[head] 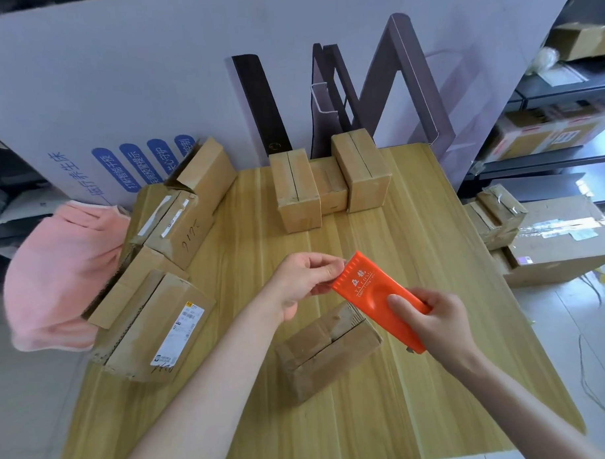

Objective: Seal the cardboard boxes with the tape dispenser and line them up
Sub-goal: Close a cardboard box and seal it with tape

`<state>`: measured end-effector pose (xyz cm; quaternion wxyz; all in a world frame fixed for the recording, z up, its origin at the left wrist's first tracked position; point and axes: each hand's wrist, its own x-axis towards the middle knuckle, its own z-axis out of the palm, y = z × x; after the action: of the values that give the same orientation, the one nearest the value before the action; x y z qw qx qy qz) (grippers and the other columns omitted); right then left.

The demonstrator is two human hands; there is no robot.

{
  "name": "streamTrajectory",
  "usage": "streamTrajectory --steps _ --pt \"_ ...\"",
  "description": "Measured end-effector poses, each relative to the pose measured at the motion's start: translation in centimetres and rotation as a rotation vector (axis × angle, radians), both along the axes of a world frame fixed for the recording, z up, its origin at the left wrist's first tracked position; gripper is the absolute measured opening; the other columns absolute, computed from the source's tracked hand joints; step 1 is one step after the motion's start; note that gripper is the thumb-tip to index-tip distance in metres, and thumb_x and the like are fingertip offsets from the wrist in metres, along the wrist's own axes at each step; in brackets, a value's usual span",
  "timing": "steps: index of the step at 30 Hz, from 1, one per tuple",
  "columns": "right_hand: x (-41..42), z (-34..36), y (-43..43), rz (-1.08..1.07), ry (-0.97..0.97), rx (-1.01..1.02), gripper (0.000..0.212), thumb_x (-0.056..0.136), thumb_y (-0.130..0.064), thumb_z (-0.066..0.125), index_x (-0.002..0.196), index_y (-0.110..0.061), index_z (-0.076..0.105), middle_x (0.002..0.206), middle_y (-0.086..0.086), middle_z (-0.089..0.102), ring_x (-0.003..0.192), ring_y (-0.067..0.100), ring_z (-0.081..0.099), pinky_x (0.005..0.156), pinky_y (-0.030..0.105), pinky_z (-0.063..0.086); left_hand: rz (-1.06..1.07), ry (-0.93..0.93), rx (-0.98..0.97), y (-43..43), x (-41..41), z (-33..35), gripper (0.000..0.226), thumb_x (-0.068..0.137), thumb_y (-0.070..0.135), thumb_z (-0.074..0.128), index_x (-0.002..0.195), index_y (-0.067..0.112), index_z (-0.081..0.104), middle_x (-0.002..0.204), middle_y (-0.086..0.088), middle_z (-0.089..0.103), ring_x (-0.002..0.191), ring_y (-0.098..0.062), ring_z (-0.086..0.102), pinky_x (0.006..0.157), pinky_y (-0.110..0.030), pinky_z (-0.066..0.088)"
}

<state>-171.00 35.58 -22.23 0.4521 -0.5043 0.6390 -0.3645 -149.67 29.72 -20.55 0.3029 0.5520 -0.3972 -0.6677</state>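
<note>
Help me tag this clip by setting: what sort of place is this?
Probably a packing room or stockroom: cardboard boxes on the table, a tape dispenser being held, and shelves with parcels at the right.

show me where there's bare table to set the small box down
Bare wood lies on the table between the back row of three boxes and the left hand; also along the right edge past the tape dispenser, and near the front edge before the small box. The left side is crowded with piled boxes.
</note>
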Motion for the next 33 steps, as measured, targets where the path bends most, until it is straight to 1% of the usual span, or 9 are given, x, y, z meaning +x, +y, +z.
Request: streamTrajectory --steps 6,12,15,18,20,23,27,30,33 --pt "0.1 0.9 0.1 0.002 -0.087 0.037 0.011 0.087 -0.013 0.069 0.077 -0.01 0.072 0.049 0.007 0.063 0.036 0.021 0.058 0.034 0.033 0.048 0.014 0.175 0.128 -0.1 0.3 0.2 0.023 0.079 0.028 0.066 0.094 0.01 0.068 0.071 0.004 0.07 0.063 -0.004 0.063 0.057 -0.016 0.049" --pt "0.4 0.9 0.4 0.012 -0.069 0.016 0.01 0.086 -0.014 0.07 0.078 -0.01 0.073 0.05 0.005 0.063 0.038 0.02 0.059 0.038 0.04 0.049 0.088 0.086 0.176 -0.4 -0.2 -0.2 0.021 0.075 0.022 0.072 0.09 0.01 0.066 0.063 0.003 0.068 0.053 -0.003 0.06 0.049 -0.016 0.048" --pt "0.4 0.8 0.5 -0.002 -0.055 0.007 0.011 0.086 -0.015 0.07 0.077 -0.01 0.073 0.049 0.004 0.063 0.038 0.018 0.059 0.039 0.038 0.049 0.067 0.071 0.183 -0.7 -0.2 -0.3 0.035 0.066 0.035 0.072 0.09 0.011 0.066 0.063 0.004 0.067 0.054 -0.004 0.058 0.05 -0.017 0.047" --pt "0.3 0.7 0.6 -0.012 -0.034 0.005 0.011 0.086 -0.015 0.07 0.076 -0.011 0.073 0.048 0.003 0.063 0.037 0.016 0.06 0.036 0.03 0.047 0.036 0.059 0.208 -1.0 -0.3 -0.3 0.037 0.072 0.05 0.064 0.082 0.015 0.068 0.066 0.004 0.065 0.059 -0.007 0.057 0.056 -0.019 0.047" --pt "0.1 0.6 0.8 -0.016 -0.013 0.003 0.012 0.086 -0.016 0.071 0.076 -0.012 0.073 0.049 0.002 0.064 0.038 0.015 0.06 0.038 0.031 0.048 0.013 0.043 0.21 -1.2 -0.6 -0.6 0.03 0.071 0.041 0.069 0.083 0.014 0.067 0.064 0.005 0.065 0.057 -0.005 0.056 0.055 -0.017 0.046" --pt "-0.1 0.3 1.3 -0.033 0.04 0.006 0.012 0.084 -0.021 0.073 0.074 -0.015 0.074 0.052 0.005 0.065 0.042 0.018 0.06 0.043 0.039 0.051 0.038 -0.08 0.185 -1.8 -1.3 -1.5 0.007 0.08 0.009 0.072 0.079 0.013 0.067 0.059 0.006 0.066 0.055 -0.004 0.057 0.057 -0.018 0.045" --pt "-0.4 -0.4 2.1 -0.075 0.107 0.056 0.015 0.081 -0.031 0.074 0.071 -0.02 0.073 0.056 0.005 0.067 0.049 0.026 0.065 0.048 0.047 0.055 0.049 -0.21 0.153 -2.5 -2.8 -2.6 0.025 0.078 -0.012 0.063 0.07 0.011 0.068 0.063 0.005 0.07 0.051 -0.004 0.057 0.05 -0.016 0.041" --pt "-1.8 -1.0 3.1 -0.107 0.169 0.092 0.018 0.079 -0.033 0.075 0.067 -0.02 0.072 0.052 0.003 0.065 0.047 0.027 0.064 0.046 0.047 0.054 0.1 -0.276 0.115 -3.1 -2.5 -3.2 0.025 0.076 -0.017 0.06 0.069 0.006 0.067 0.068 -0.003 0.069 0.042 -0.004 0.056 0.039 -0.013 0.035" --pt "-3.8 -1.8 5.3 -0.13 0.199 0.145 0.014 0.079 -0.031 0.075 0.068 -0.024 0.072 0.051 0.002 0.065 0.046 0.025 0.063 0.045 0.049 0.054 0.141 -0.379 0.078 -4.0 -0.7 -4.3 0.025 0.076 -0.018 0.059 0.069 0.005 0.068 0.07 -0.006 0.068 0.045 -0.006 0.057 0.038 -0.012 0.035"
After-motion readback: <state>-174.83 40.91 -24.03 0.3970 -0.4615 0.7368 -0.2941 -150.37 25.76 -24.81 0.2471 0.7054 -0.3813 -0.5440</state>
